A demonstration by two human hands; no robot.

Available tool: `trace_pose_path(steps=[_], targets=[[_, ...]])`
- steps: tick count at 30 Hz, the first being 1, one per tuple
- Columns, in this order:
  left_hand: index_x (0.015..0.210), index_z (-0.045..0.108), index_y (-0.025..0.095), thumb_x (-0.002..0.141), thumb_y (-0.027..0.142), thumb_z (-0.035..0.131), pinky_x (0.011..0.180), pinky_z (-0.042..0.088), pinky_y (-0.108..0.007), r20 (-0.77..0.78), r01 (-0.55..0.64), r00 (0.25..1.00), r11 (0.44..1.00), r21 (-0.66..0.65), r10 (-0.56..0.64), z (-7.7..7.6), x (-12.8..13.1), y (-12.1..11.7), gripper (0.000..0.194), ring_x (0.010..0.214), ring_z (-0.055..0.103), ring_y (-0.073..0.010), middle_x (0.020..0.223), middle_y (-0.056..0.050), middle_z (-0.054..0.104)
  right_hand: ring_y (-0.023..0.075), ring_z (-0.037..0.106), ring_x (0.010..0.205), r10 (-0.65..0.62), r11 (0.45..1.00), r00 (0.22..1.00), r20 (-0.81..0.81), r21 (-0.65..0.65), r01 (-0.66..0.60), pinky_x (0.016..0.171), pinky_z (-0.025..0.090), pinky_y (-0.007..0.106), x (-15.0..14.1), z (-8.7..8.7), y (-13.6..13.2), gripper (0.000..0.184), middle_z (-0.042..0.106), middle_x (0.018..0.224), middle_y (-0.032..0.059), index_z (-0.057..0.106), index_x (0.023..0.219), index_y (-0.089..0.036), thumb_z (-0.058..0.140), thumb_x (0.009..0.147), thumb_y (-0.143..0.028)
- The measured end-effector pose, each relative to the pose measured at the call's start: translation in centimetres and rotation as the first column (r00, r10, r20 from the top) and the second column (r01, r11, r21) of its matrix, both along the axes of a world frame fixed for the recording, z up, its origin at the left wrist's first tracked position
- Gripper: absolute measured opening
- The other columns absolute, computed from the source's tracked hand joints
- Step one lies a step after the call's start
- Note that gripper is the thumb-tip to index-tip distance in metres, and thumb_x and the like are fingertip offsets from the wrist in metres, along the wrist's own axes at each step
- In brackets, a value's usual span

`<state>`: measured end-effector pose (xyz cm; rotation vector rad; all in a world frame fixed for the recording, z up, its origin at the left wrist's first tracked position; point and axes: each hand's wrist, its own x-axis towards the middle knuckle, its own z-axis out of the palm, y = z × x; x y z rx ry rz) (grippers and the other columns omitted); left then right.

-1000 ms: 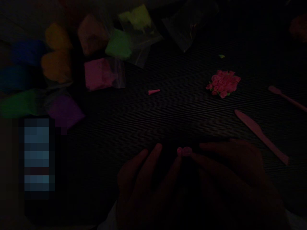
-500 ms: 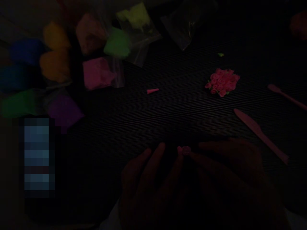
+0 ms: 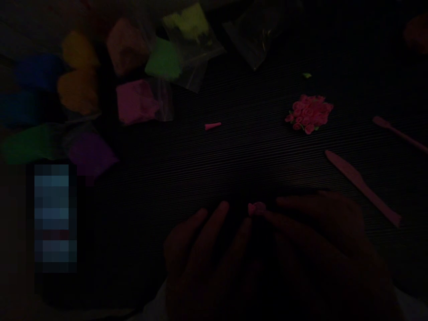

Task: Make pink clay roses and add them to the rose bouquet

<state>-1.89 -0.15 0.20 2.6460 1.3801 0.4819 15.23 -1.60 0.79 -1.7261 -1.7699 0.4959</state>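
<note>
In the very dim head view, a small piece of pink clay (image 3: 259, 208), with a rounded flat part and a narrower bit on its left, is between my fingertips. My left hand (image 3: 207, 254) has its index fingertip at the clay's left end, while its other fingers bend apart over the dark tabletop. On the opposite side, my right hand (image 3: 324, 245) is closed with its index fingertip against the flat part. Both thumbs are lost in shadow. Beyond the hands lie a short pink clay stick (image 3: 213, 126) and a cluster of pink clay roses (image 3: 310, 113) with green leaf bits.
A pink plastic knife (image 3: 363, 187) and a thin pink tool (image 3: 399, 133) lie to the right. Bags of coloured clay, including pink (image 3: 137, 101), purple (image 3: 92, 154) and orange (image 3: 78, 91), fill the upper left. A green scrap (image 3: 306, 75) is behind the roses.
My left fingers have shifted slightly left, and the index fingertip sits a little lower against the pink clay. The right hand is nearly unchanged.
</note>
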Motion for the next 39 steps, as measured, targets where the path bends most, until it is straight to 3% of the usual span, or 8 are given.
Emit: trace_pose_path(steps=[8, 12, 24, 39], targets=[[0.103, 0.056, 0.022, 0.06, 0.036, 0.061, 0.077, 0.044, -0.045, -0.071, 0.068, 0.995, 0.998, 0.0, -0.068, 0.1, -0.6, 0.3, 0.045, 0.101, 0.049, -0.0293, 0.11, -0.007, 0.056, 0.0208, 0.052, 0.083, -0.015, 1.0, 1.0, -0.012, -0.005, 0.015, 0.075, 0.039, 0.048, -0.1, 0.1, 0.0, 0.021, 0.06, 0.092, 0.0054, 0.062, 0.088, -0.019, 0.056, 0.068, -0.016], [0.102, 0.056, 0.022, 0.06, 0.034, 0.061, 0.075, 0.044, -0.046, -0.004, -0.02, 1.0, 1.0, -0.013, 0.02, 0.2, 0.3, 0.3, 0.044, 0.1, 0.049, -0.0305, 0.11, -0.008, 0.055, 0.0204, 0.052, 0.082, -0.008, 1.0, 1.0, 0.005, 0.007, 0.008, 0.075, 0.039, 0.047, -0.1, 0.0, -0.1, 0.021, 0.06, 0.091, 0.0053, 0.062, 0.088, -0.019, 0.055, 0.068, -0.016], [0.101, 0.056, 0.024, 0.062, 0.034, 0.059, 0.076, 0.044, -0.044, 0.043, -0.075, 0.996, 0.997, -0.033, 0.076, 0.2, 1.2, 0.1, 0.04, 0.098, 0.05, -0.0275, 0.109, -0.005, 0.055, 0.0207, 0.052, 0.084, 0.004, 1.0, 1.0, 0.014, 0.004, -0.004, 0.077, 0.038, 0.047, -0.1, 0.0, -0.1, 0.022, 0.059, 0.093, 0.0052, 0.062, 0.09, -0.019, 0.055, 0.069, -0.018], [0.105, 0.055, 0.024, 0.065, 0.038, 0.057, 0.078, 0.041, -0.043, 0.029, -0.054, 0.998, 0.998, -0.024, 0.055, 0.0, 1.5, 0.0, 0.042, 0.099, 0.048, -0.0266, 0.114, -0.006, 0.052, 0.0214, 0.049, 0.091, -0.042, 0.999, 0.999, 0.023, -0.029, 0.042, 0.078, 0.041, 0.044, 0.3, 0.1, -0.5, 0.023, 0.055, 0.098, 0.0052, 0.06, 0.09, -0.018, 0.054, 0.069, -0.016]])
